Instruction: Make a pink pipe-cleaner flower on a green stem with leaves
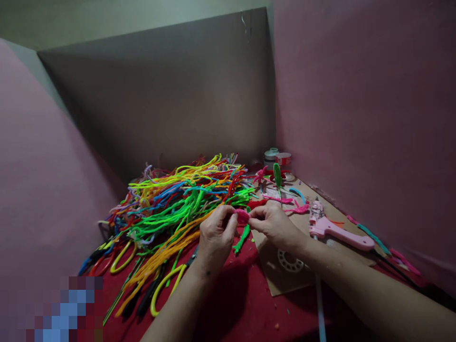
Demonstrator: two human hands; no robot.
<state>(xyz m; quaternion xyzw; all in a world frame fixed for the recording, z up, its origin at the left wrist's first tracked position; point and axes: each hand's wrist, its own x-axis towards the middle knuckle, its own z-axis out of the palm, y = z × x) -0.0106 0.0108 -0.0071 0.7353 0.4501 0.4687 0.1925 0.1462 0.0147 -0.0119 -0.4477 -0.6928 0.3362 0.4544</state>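
My left hand (218,233) pinches one end of a small pink pipe-cleaner petal (242,217) between thumb and fingers. At the petal's other end, the fingertips of my right hand (276,225) are closed on it too. Just below and behind the petal lies a green pipe-cleaner piece (242,239). A large heap of coloured pipe cleaners (185,199) spreads out behind and left of my left hand. Beyond my right hand are loose pink pipe-cleaner pieces (299,208) and an upright green leaf shape (277,175).
A pink glue gun (342,233) rests on a cardboard sheet (274,270) at right, near a white ring with holes (290,261). Yellow-handled scissors (167,287) lie beside my left forearm on the red cloth (228,304). Small jars (283,159) stand at the back.
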